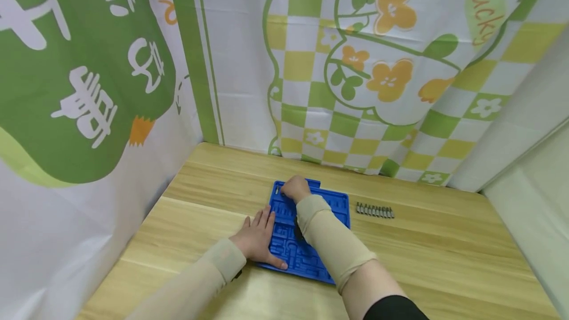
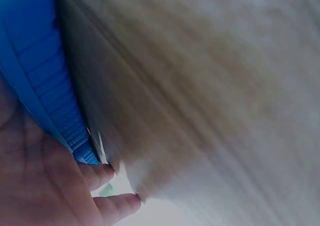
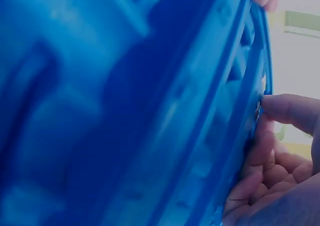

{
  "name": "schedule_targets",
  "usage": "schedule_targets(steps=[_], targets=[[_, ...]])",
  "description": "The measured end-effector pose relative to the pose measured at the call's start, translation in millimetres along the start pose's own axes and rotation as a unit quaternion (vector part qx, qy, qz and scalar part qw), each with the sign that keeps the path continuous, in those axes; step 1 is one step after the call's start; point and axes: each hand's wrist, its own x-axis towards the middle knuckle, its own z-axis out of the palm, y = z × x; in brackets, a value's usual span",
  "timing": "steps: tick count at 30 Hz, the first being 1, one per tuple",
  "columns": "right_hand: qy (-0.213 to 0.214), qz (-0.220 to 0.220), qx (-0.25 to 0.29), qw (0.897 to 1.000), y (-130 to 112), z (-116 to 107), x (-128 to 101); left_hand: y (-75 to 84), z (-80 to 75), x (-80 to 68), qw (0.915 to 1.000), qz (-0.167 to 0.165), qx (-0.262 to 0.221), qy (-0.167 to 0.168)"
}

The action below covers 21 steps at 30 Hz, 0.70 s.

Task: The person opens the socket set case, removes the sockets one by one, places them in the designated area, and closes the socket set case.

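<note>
A blue moulded tray [image 1: 332, 205] with many shaped recesses lies flat on the wooden table [image 1: 444, 256]. My left hand [image 1: 257, 236] rests flat on the tray's left edge, fingers straight and thumb on the near part. The left wrist view shows that palm [image 2: 45, 186] against the blue rim [image 2: 45, 70]. My right hand [image 1: 294, 187] sits at the tray's far left corner with curled fingers. In the right wrist view its thumb [image 3: 287, 108] touches the tray's rim [image 3: 125, 110] and the fingers curl beside it. Whether it pinches something small is hidden.
A row of several small grey metal bits [image 1: 375, 210] lies on the table right of the tray. Printed green and yellow cloth walls [image 1: 355, 78] close the back and left sides. A plain wall [image 1: 529, 172] stands at the right.
</note>
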Motion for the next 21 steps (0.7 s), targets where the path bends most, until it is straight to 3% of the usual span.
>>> schedule_targets(steps=[5, 10, 17, 21], targets=[[-0.013, -0.024, -0.051, 0.998, -4, 1, 0, -1.6, 0.7, 0.2, 1.0000, 0.003, 0.007, -0.002], [0.006, 0.005, -0.022, 1.000, -2, 2, 2, -3.1, -0.7, 0.7, 0.9999, -0.006, 0.010, 0.006], [0.039, 0.083, 0.003, 0.996, 6, 5, 4, -0.2, 1.2, 1.9, 0.9999, 0.004, 0.011, -0.001], [0.046, 0.076, 0.026, 0.996, 7, 9, 7, 0.1, -1.1, 0.5, 1.0000, 0.001, 0.003, -0.004]])
